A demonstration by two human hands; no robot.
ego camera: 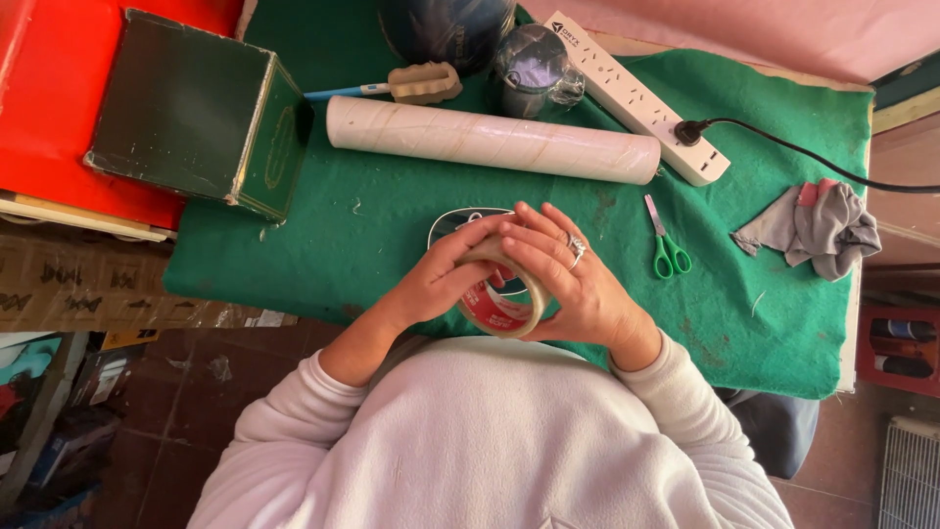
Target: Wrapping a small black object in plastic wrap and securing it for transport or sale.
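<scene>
Head view, looking straight down. Own torso in a white fleece fills the bottom of the frame and hides the near table edge. A dark round object (446,29) at the top is cut off by the frame; kind not clear. A flat oval object (452,223) lies under the hands, mostly covered, so its kind is not clear either.

Both forearms come up from the sleeves and meet at the middle, over the green cloth (392,225). Left hand (438,279) is palm inward, fingers curled over the tape roll (501,299) from the left. Right hand (568,279), with a ring on one finger, lies over the roll from the right, fingers stretched flat across its top edge and overlapping the left fingertips. Both hands are closed around the roll, which is held upright on edge between them, just above the cloth near the body. Thumbs are hidden.

Behind the hands lies a long white tube (494,139). Green scissors (666,240) sit to the right, a power strip (636,98) beyond them, and a grey rag (818,227) near the right edge. A dark box (191,108) stands at left.
</scene>
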